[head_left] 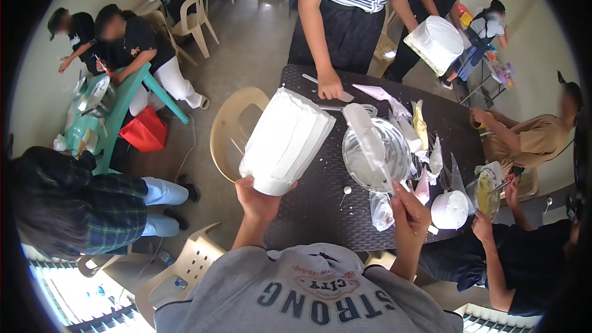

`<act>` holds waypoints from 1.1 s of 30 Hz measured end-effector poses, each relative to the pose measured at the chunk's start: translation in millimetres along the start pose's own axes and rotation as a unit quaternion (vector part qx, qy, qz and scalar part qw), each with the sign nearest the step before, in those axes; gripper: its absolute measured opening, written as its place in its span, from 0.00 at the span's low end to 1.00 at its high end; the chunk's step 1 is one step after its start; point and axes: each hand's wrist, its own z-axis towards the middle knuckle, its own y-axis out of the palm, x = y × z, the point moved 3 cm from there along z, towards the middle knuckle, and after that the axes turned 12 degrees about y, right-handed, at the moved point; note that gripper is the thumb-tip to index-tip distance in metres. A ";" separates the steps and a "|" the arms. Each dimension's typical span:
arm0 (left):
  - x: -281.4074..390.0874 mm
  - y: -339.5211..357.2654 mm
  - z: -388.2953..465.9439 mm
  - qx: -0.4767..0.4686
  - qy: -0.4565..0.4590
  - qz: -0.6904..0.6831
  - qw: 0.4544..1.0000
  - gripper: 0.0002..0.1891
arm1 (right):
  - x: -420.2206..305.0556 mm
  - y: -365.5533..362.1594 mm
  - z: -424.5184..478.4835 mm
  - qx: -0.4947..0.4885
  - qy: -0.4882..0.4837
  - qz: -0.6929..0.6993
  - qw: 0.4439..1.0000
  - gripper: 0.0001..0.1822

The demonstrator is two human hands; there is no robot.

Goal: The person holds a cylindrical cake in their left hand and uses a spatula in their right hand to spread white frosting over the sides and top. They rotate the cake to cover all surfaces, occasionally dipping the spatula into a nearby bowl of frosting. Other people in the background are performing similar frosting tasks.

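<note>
My left hand (259, 201) grips a tall cake (286, 143) coated in white icing, from its lower end. The cake tilts and is held up over the table's left side, with vertical ridges in its icing. In my right hand (410, 212) is the handle of an icing spatula (366, 133). Its broad blade, smeared with white icing, is above a metal mixing bowl (348, 159). White icing streaks the bowl's inside. Beneath my right hand lies a transparent plastic bag (381, 212), and a small spoon (347, 190) rests left of it.
Piping bags with pink (372, 91) and yellow icing (420, 125) lie on the dark woven-pattern table (314, 212). Opposite, a person's hand (329, 84) touches the table near another spatula; their other hand holds a white-iced cake (437, 44). At right, a co-worker holds a bowl (488, 194).
</note>
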 end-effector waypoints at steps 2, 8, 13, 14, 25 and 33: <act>-0.2 3.2 2.0 0.020 0.006 0.016 1.000 0.43 | -1.9 5.7 -1.3 0.000 -0.026 -0.038 0.999 0.16; 5.5 31.6 2.2 0.051 -0.025 0.036 0.998 0.44 | -3.7 13.2 -2.8 0.027 -0.067 -0.098 0.993 0.17; 6.2 42.7 2.3 0.042 -0.135 -0.088 0.986 0.39 | -1.3 13.2 -1.8 0.068 -0.094 -0.079 0.990 0.18; 3.3 44.2 1.6 0.035 -0.157 -0.123 0.979 0.39 | -1.4 12.6 -2.2 0.064 -0.099 -0.084 0.990 0.18; -5.1 49.6 -8.1 -0.013 -0.220 -0.207 0.953 0.43 | 0.8 6.7 -5.5 0.082 -0.115 -0.070 0.988 0.18; -7.8 44.6 -7.8 -0.047 -0.192 -0.191 0.961 0.41 | 3.3 5.0 -7.9 0.095 -0.103 -0.056 0.989 0.17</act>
